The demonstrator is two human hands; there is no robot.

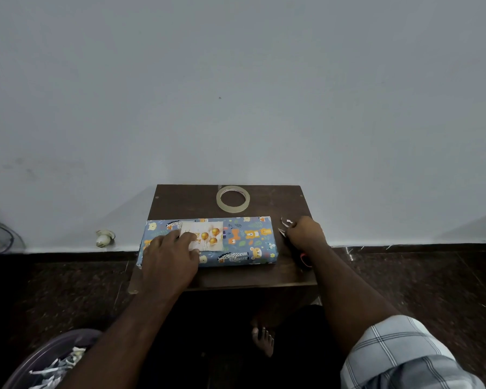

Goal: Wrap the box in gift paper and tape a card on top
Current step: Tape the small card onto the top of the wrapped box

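Observation:
The box point(244, 242) lies across a small dark wooden table point(264, 200), wrapped in blue paper printed with bears and zebras. A white card with gold balloons point(208, 234) lies on its top, left of centre. My left hand point(170, 256) rests on the box with straight fingers pressing the card's left part. My right hand point(305, 233) is on the table just right of the box, fingers curled round small white scraps point(286, 224). A roll of clear tape point(233, 198) lies flat behind the box.
A black tool with an orange band point(303, 258) lies under my right wrist. A purple bin of paper shreds point(54, 363) stands at the bottom left. A white plug point(104, 237) sits on the wall's base. A bare foot point(263, 339) is under the table.

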